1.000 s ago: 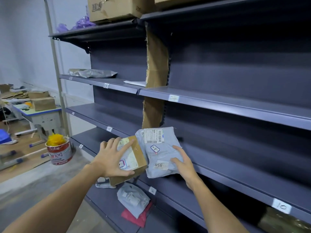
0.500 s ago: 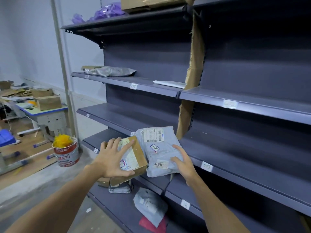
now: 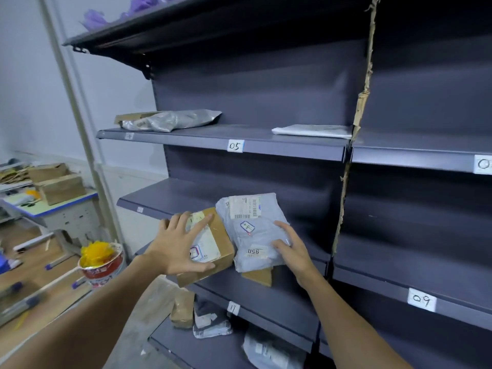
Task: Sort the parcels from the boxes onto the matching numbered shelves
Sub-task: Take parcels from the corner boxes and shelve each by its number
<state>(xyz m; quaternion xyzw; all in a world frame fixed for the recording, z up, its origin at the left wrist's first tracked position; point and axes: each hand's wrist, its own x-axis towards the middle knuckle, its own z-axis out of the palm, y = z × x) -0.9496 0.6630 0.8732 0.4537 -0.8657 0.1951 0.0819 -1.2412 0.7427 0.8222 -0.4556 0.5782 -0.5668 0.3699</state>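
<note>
While both arms extend toward the shelves, the left grip (image 3: 181,246) holds a box (image 3: 217,253), fingers spread over its top, thumb at its near edge. The right grip (image 3: 292,250) clasps the right edge of a mailer (image 3: 253,230) touching the box. The mailer's long axis points shelfward. Label 17 (image 3: 233,308) lies below, 09 (image 3: 421,299) right, 05 (image 3: 235,145) above.
</note>
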